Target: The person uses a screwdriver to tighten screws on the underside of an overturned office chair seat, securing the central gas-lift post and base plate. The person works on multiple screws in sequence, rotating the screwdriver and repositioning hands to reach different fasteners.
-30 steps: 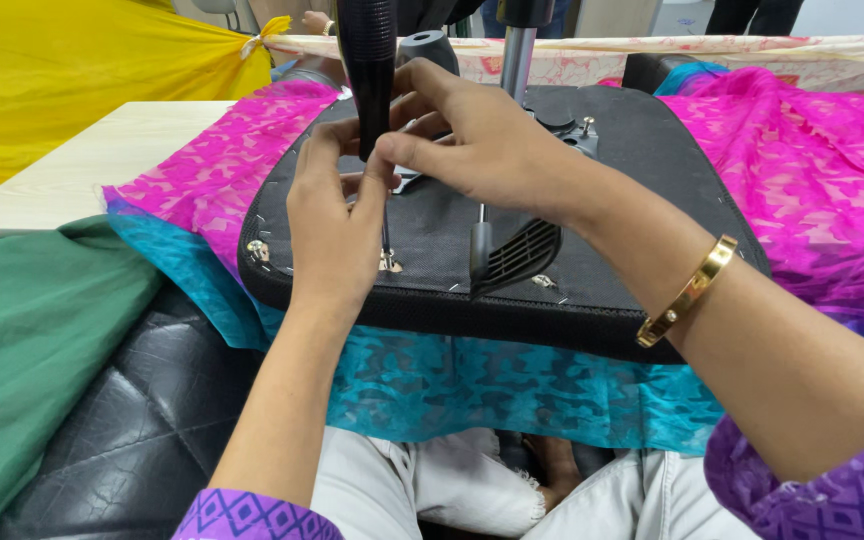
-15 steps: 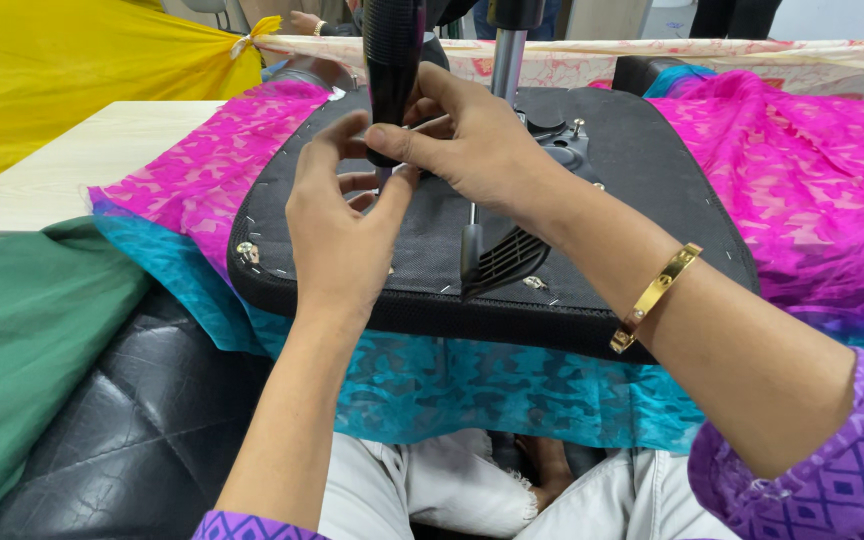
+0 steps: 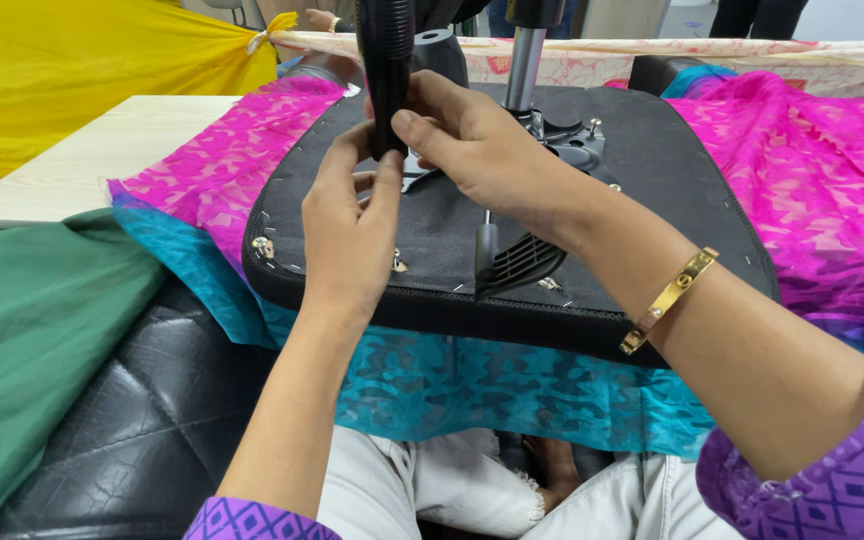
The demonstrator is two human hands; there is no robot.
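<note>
An upturned black chair seat (image 3: 652, 170) lies on pink and turquoise cloth (image 3: 512, 385) in front of me. A black ribbed cylinder (image 3: 386, 60) stands upright over its middle. My left hand (image 3: 347, 235) pinches the cylinder's lower end with thumb and fingers. My right hand (image 3: 482, 150) wraps round the same spot from the right; a gold bangle (image 3: 668, 298) sits on that wrist. A chrome post (image 3: 524, 62) rises just behind my right hand, and a black lever (image 3: 512, 262) lies under it.
Green cloth (image 3: 22, 340) drapes a black quilted cushion (image 3: 142, 420) at the left. Yellow cloth (image 3: 72, 70) hangs at the back left above a pale tabletop (image 3: 102, 150). Bright pink fabric (image 3: 832, 180) spreads to the right. Small metal brackets (image 3: 262, 246) dot the seat's front edge.
Both hands have stayed on the cylinder's lower end, my fingers shifting slightly around it. The view has moved a little closer and lower.
</note>
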